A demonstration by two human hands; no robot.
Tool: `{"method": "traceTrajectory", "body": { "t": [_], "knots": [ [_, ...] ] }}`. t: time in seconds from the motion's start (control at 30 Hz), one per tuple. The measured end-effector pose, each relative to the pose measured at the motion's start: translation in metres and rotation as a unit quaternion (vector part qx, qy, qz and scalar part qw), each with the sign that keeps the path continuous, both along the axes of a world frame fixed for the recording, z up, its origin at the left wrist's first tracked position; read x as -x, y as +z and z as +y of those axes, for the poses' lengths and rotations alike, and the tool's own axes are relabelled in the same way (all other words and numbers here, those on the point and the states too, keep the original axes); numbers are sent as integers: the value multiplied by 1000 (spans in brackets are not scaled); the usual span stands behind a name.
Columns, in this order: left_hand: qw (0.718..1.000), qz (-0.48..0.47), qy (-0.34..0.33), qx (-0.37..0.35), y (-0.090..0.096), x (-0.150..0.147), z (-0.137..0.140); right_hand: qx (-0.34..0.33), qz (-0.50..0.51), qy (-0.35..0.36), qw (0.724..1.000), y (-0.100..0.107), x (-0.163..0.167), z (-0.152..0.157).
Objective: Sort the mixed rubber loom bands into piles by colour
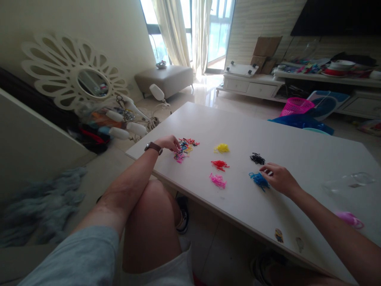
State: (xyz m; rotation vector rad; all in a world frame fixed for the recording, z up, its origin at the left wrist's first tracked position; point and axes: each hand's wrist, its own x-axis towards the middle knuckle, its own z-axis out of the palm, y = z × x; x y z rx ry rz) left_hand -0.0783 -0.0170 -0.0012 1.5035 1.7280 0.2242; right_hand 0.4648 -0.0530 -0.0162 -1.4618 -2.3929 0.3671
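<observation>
My left hand (169, 143), a watch on its wrist, reaches into a mixed pile of small coloured rubber bands (187, 147) on the white table. Its fingers are bent together at the pile's near side; what they pinch is hidden. My right hand (277, 178) hovers at the blue rubber bands (258, 180), thumb and fingers apart, with nothing visible between them. Just beyond it lie black rubber bands (257, 159). Between the two hands, separate heaps of yellow bands (222, 148), red bands (220, 165) and pink bands (218, 181) form a rough column.
A clear glass jar (348, 183) lies on the white table (205, 119) at right, near a pink-purple item (350, 219). Stickers (279, 235) mark the near edge. Beyond are a pink basket (297, 106) and a lamp with white shades (137, 129).
</observation>
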Motion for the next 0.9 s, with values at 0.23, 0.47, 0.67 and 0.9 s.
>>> {"method": "traceTrajectory", "body": {
  "t": [0.23, 0.47, 0.67, 0.9],
  "knots": [
    [998, 47, -31, 0, 2, -13, 2, -3, 1, -1, 1000, 0, 0, 0],
    [996, -1, -18, -82, 12, -8, -4, -4, 7, 1, 1000, 1, 0, 1],
    [983, -57, 19, -172, 28, -26, -11, -12, 19, 3, 1000, 9, 6, -4],
    [951, -256, 21, -171, 34, -84, -10, -35, 49, 21, 998, 14, 17, -11]
  ]
}}
